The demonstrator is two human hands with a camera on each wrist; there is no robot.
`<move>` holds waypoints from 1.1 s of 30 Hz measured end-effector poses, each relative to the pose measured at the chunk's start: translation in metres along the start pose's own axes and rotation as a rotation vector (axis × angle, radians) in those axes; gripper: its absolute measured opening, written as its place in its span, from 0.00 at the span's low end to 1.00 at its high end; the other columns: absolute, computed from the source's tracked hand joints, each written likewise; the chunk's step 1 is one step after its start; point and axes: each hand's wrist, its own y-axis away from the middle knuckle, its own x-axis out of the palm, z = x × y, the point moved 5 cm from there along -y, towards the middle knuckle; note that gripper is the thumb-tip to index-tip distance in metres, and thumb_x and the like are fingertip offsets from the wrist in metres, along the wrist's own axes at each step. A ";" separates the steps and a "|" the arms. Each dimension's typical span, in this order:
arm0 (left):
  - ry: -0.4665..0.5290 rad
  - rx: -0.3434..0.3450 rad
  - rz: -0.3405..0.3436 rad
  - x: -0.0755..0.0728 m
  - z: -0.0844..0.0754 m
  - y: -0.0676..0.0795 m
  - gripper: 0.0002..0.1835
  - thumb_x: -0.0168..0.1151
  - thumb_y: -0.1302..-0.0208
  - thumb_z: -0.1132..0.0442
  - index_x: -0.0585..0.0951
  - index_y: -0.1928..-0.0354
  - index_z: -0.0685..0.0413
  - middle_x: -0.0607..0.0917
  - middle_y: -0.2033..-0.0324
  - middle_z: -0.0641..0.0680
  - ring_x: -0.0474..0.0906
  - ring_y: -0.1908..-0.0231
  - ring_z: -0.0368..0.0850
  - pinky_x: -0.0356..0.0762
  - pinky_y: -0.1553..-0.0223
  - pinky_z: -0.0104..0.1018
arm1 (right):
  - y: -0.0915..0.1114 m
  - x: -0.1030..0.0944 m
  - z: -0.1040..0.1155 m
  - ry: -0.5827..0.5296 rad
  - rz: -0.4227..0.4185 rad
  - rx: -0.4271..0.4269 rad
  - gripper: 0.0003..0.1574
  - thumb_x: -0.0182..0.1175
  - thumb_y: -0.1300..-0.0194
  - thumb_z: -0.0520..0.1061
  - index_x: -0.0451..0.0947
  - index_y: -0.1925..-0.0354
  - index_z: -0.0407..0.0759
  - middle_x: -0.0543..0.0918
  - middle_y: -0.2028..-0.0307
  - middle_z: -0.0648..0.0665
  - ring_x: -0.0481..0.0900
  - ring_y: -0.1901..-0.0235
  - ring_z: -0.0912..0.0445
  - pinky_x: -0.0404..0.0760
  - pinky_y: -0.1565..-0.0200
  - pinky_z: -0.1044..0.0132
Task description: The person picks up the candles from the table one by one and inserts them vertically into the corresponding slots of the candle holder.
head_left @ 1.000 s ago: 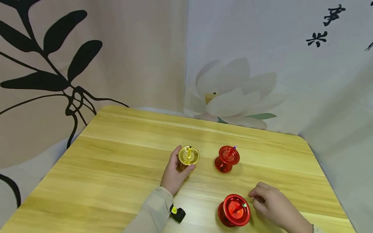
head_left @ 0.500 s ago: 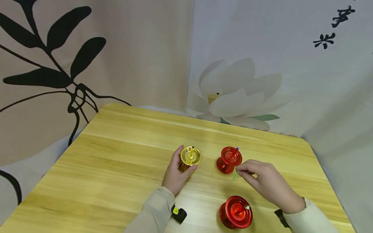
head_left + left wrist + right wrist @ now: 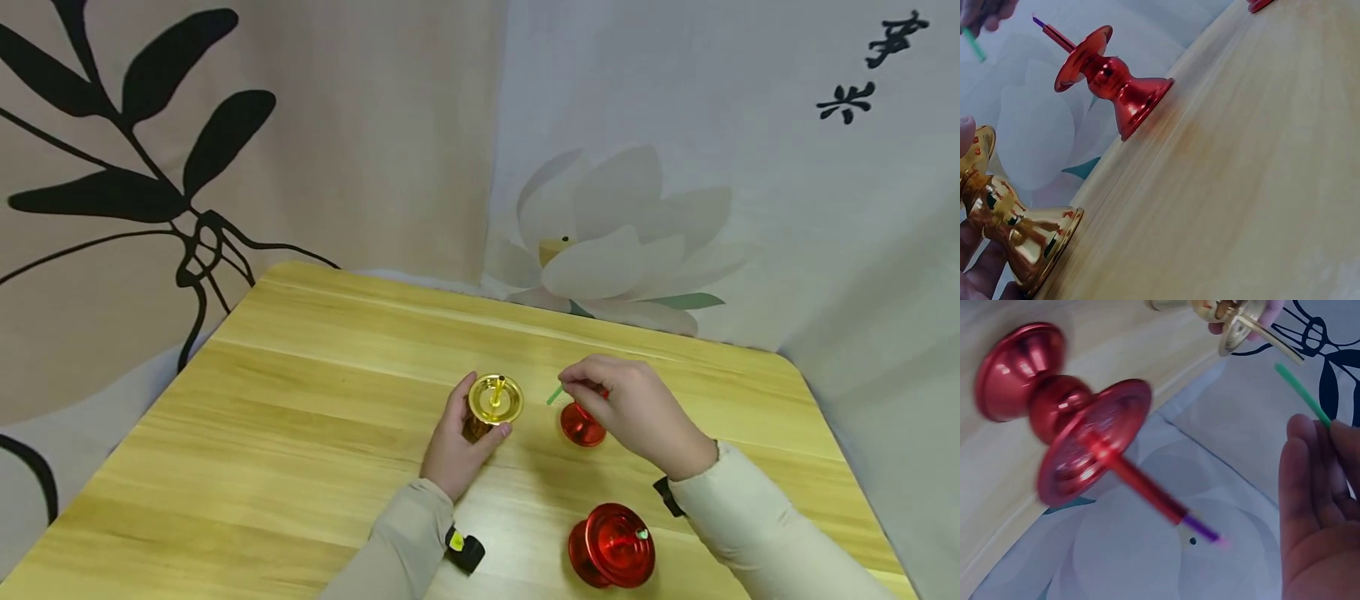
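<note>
My left hand holds a gold candle holder upright on the table, fingers and thumb round its sides. Its centre tube has no candle showing. My right hand pinches a thin green stick, perhaps a small candle, between thumb and fingers. The stick slants in the air, apart from the gold holder and to its right. Behind the right hand, a red candle holder is partly hidden in the head view. In the right wrist view, a purple stick stands in that holder's tube.
A second red candle holder stands near the front of the wooden table, with a pale green tip in its tube. Printed cloth hangs behind the table's far edge.
My right hand has moved from beside the near red holder up and leftward, past the far red holder, with the green stick coming into view. The left hand stays round the gold holder.
</note>
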 end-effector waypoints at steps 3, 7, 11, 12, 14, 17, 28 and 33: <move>0.001 -0.003 0.002 0.000 0.000 0.000 0.47 0.73 0.38 0.54 0.56 0.22 0.44 0.71 0.31 0.58 0.66 0.31 0.53 0.60 0.29 0.54 | -0.012 0.002 0.004 -0.004 -0.011 -0.010 0.07 0.71 0.38 0.37 0.88 0.60 0.46 0.88 0.63 0.55 0.83 0.67 0.64 0.84 0.64 0.66; 0.012 0.002 0.007 0.002 0.001 0.000 0.47 0.73 0.38 0.56 0.56 0.22 0.46 0.71 0.31 0.57 0.66 0.31 0.52 0.60 0.29 0.54 | -0.026 0.005 0.011 -0.031 -0.029 -0.024 0.08 0.71 0.38 0.37 0.88 0.60 0.45 0.87 0.64 0.55 0.82 0.68 0.64 0.84 0.64 0.66; 0.030 0.006 0.013 0.002 0.000 0.000 0.47 0.72 0.37 0.55 0.55 0.22 0.46 0.72 0.32 0.56 0.67 0.32 0.51 0.61 0.29 0.53 | -0.036 0.008 0.019 -0.046 -0.044 -0.050 0.08 0.71 0.39 0.36 0.88 0.60 0.44 0.87 0.65 0.54 0.81 0.69 0.63 0.83 0.66 0.66; 0.032 0.006 0.014 0.001 0.000 0.001 0.47 0.72 0.37 0.55 0.55 0.22 0.46 0.72 0.32 0.56 0.67 0.32 0.51 0.62 0.30 0.53 | -0.038 0.008 0.021 -0.045 -0.045 -0.057 0.08 0.71 0.39 0.35 0.88 0.60 0.44 0.86 0.66 0.54 0.80 0.69 0.63 0.83 0.66 0.66; 0.037 0.008 0.016 0.001 -0.001 0.001 0.47 0.72 0.37 0.55 0.55 0.22 0.46 0.72 0.32 0.56 0.68 0.32 0.51 0.62 0.30 0.52 | -0.040 0.010 0.024 -0.040 -0.046 -0.067 0.08 0.71 0.39 0.35 0.89 0.60 0.44 0.86 0.67 0.54 0.80 0.70 0.63 0.83 0.67 0.66; 0.032 0.011 0.015 0.000 -0.001 0.002 0.47 0.72 0.37 0.54 0.55 0.22 0.45 0.72 0.32 0.56 0.68 0.33 0.52 0.63 0.30 0.53 | -0.044 0.013 0.028 -0.027 -0.041 -0.071 0.07 0.70 0.38 0.35 0.88 0.60 0.44 0.86 0.67 0.53 0.78 0.72 0.63 0.82 0.68 0.67; 0.000 -0.019 0.005 0.000 0.002 0.000 0.48 0.73 0.38 0.51 0.56 0.22 0.42 0.71 0.31 0.53 0.67 0.32 0.50 0.63 0.30 0.52 | -0.050 0.027 0.036 0.048 0.008 -0.137 0.07 0.71 0.40 0.35 0.89 0.61 0.42 0.87 0.66 0.51 0.82 0.69 0.61 0.83 0.65 0.69; 0.000 -0.013 0.006 0.000 0.002 0.000 0.47 0.73 0.38 0.51 0.56 0.22 0.42 0.71 0.31 0.54 0.68 0.32 0.51 0.63 0.30 0.54 | -0.051 0.034 0.033 0.056 0.046 -0.106 0.07 0.70 0.38 0.35 0.89 0.61 0.42 0.87 0.65 0.52 0.83 0.67 0.61 0.84 0.63 0.69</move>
